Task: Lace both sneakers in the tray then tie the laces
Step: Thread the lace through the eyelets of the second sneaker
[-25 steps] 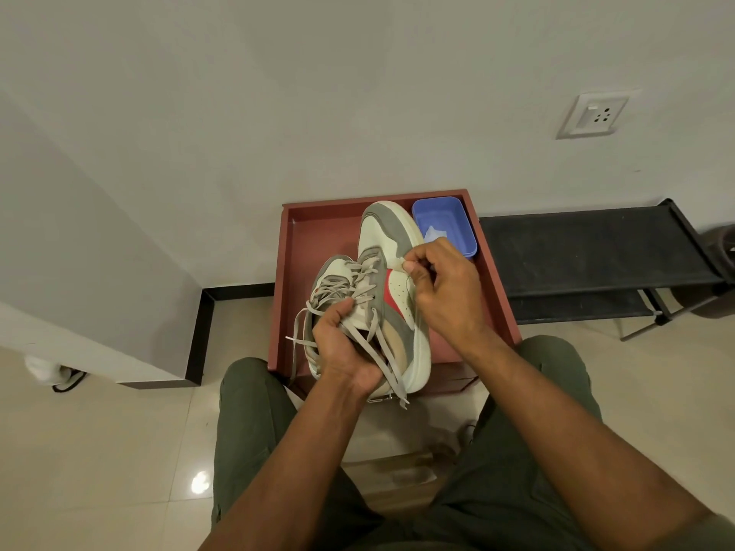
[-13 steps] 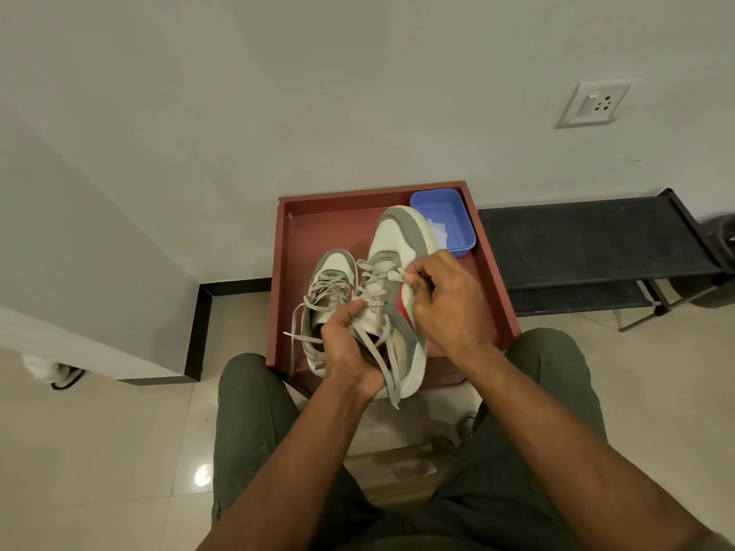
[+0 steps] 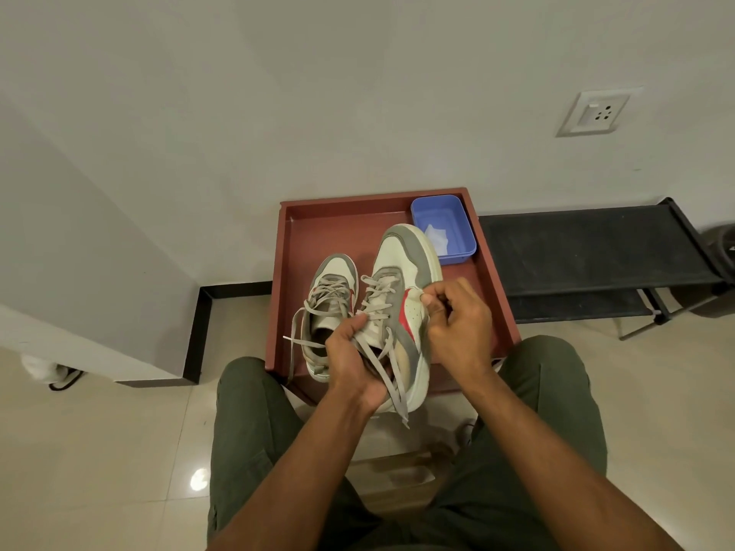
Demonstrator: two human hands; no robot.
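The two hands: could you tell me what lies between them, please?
In the head view, the held sneaker sits between left hand and right hand.

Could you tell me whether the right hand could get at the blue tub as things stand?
Probably yes: the blue tub sits open-topped in the tray's far right corner, with nothing visibly between it and the right hand, though that hand would first have to release the lace.

Two sneakers sit side by side in the tray [image 3: 290, 280], the left sneaker [image 3: 330, 296] beside the right sneaker [image 3: 401, 280]; a tub [image 3: 457, 220] occupies the tray's far right corner, a rack [image 3: 588, 248] stands right.
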